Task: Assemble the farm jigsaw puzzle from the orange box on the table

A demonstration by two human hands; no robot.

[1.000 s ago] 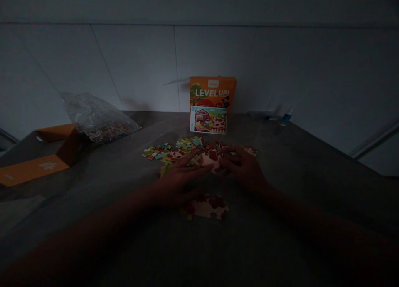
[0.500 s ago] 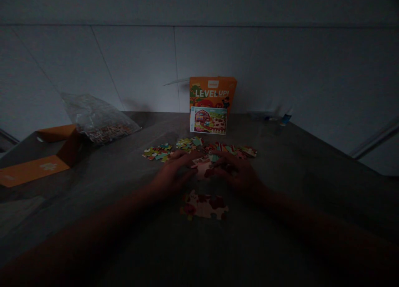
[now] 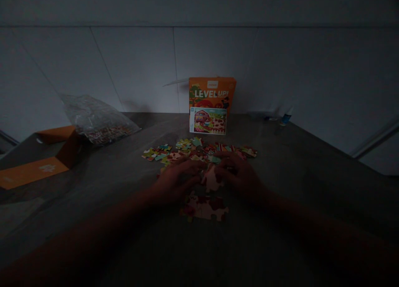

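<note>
"Puzzle piece [image 3: 212, 180]: where, and how might it handle?"

"Middle of the tabletop [image 3: 277, 154], well out from the back edge. Probably light, stiff card, slightly slick, with bendable tabs; pinch it by opposite sides."

"Grip?"

"Right hand [image 3: 232, 172] seems to pinch its right side; left hand [image 3: 179, 176] curls just beside its left, gripping or not, I can't tell."

"Counts?"

"One cow-patterned section [image 3: 205, 208] farther from that edge, one upright box [image 3: 212, 85], one picture card [image 3: 208, 121] before it, one bag [image 3: 104, 116] near the back-left corner; the heap of pieces [image 3: 187, 144] overlaps too much."
</note>
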